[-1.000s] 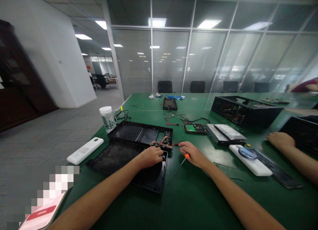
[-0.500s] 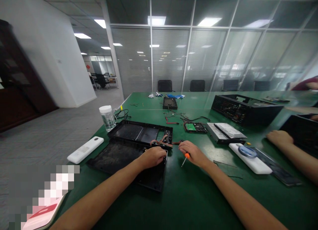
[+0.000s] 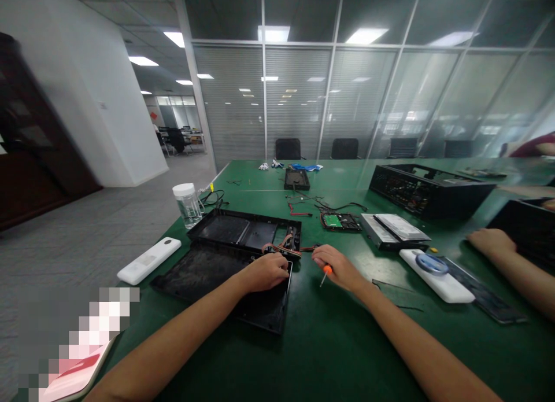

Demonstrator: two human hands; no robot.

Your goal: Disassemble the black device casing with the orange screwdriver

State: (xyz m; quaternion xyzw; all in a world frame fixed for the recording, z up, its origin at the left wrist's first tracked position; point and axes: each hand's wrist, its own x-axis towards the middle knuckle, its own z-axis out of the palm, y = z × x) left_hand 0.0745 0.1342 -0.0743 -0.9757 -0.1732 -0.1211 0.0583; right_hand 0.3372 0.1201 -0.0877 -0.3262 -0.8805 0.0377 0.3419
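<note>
My left hand [image 3: 265, 272] rests closed on the right edge of a flat black plastic cover [image 3: 208, 272], fingers curled at its rim. My right hand [image 3: 336, 266] is closed on a small orange-handled screwdriver [image 3: 324, 275], its tip pointing down toward the green table [image 3: 329, 344]. Just beyond both hands lies a second black case half [image 3: 245, 229] with a bundle of red and black wires [image 3: 284, 247] at its right end.
A white remote-like device [image 3: 148, 261] and a clear lidded jar [image 3: 188, 205] sit to the left. A green circuit board [image 3: 338, 221], a drive [image 3: 392, 231], a white device [image 3: 436, 276] and black chassis [image 3: 427, 189] lie to the right. Another person's hand [image 3: 489, 241] rests at far right.
Both hands stay almost in place; my left hand has shifted slightly along the cover's edge. The other person's hand barely moved.
</note>
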